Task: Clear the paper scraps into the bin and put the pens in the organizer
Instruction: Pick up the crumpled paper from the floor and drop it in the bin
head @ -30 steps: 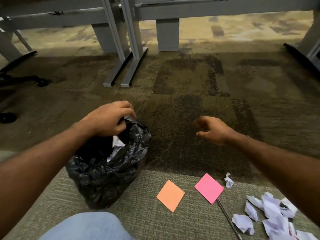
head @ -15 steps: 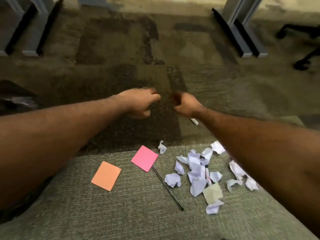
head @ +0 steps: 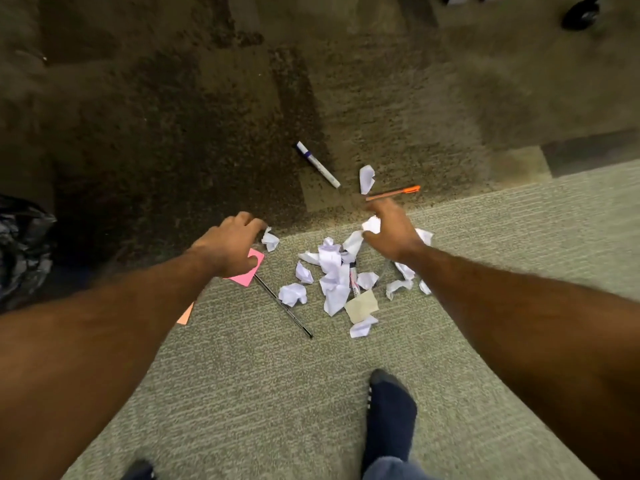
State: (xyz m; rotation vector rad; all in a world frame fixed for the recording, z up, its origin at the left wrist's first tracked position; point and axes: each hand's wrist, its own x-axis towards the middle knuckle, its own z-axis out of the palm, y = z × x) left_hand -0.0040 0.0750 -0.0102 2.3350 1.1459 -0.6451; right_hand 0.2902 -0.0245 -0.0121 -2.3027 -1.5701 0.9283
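Showing black bin bag [head: 24,244] at left edge, contents hidden

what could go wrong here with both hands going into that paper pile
A marker lies half buried among the paper scraps, so a scooping right hand might carry it to the bin. The left hand hovers over the pink sticky note and the black pen, which may get swept up with the small scrap beside it. The lone scrap by the orange pen could be missed.
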